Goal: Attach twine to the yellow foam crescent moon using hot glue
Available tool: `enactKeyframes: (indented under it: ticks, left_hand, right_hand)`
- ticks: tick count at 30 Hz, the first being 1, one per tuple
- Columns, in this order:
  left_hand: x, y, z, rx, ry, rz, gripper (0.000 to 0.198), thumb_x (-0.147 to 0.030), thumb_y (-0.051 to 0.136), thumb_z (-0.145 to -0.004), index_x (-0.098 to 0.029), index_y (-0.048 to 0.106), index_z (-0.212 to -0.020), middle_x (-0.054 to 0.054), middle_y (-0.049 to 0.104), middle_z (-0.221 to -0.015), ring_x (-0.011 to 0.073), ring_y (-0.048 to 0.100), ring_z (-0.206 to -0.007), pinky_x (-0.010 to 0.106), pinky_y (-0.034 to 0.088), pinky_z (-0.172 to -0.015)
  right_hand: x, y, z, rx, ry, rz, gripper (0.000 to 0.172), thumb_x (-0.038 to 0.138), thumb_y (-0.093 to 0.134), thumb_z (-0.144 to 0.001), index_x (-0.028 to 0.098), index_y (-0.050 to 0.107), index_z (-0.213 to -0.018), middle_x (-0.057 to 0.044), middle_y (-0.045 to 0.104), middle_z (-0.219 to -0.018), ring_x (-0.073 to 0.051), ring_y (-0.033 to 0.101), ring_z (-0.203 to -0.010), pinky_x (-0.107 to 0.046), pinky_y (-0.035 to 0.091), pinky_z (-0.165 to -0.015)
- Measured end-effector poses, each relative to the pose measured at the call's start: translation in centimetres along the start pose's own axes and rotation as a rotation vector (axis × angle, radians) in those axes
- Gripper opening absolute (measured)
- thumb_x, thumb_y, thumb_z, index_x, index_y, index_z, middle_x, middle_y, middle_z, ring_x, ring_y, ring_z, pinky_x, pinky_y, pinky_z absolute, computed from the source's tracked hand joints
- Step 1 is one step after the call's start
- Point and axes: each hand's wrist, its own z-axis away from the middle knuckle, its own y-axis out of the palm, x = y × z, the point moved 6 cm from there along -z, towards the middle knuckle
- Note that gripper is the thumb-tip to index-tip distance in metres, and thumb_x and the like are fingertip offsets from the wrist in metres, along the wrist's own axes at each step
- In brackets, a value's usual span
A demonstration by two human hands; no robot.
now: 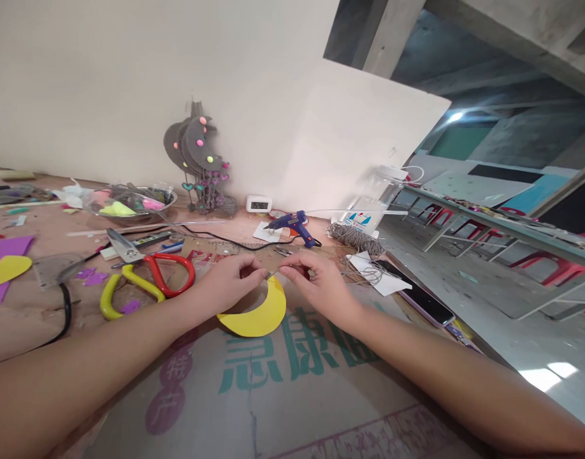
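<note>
A yellow crescent moon cutout [261, 319] rests on the printed cardboard [273, 408] in front of me. At its upper tip, my left hand [232, 277] is closed in a pinch. My right hand [316, 280] pinches close beside it, fingertips only a small gap apart. A thin strand of grey yarn [364, 277] runs by the right hand, and a short bit of it shows between both sets of fingertips. Whether the left fingers also grip the moon's tip is hidden. Behind the hands lies a blue hot glue gun [296, 223].
Scissors with red and yellow handles [111, 299] lie left of my left arm. A metal bowl of felt pieces [130, 207] stands farther back. Grey moon ornaments [197, 146] hang on the wall. At right are a yarn bundle [354, 239] and a phone [419, 296] near the table edge.
</note>
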Motion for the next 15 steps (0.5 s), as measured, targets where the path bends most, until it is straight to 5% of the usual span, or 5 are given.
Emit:
enactKeyframes:
  ticks: [15]
  left_hand:
    - [0.4, 0.1, 0.0, 0.029, -0.004, 0.074, 0.024, -0.039, 0.045, -0.075, -0.019, 0.056, -0.069, -0.003, 0.057, -0.060, 0.0131, 0.050, -0.057, 0.023, 0.036, -0.054]
  right_hand:
    - [-2.6, 0.9, -0.1, 0.046, 0.179, -0.126, 0.014, 0.029, 0.052, -0.079, 0.018, 0.060, -0.077, 0.000, 0.058, -0.068, -0.009, 0.044, -0.056, -0.022, 0.036, -0.053]
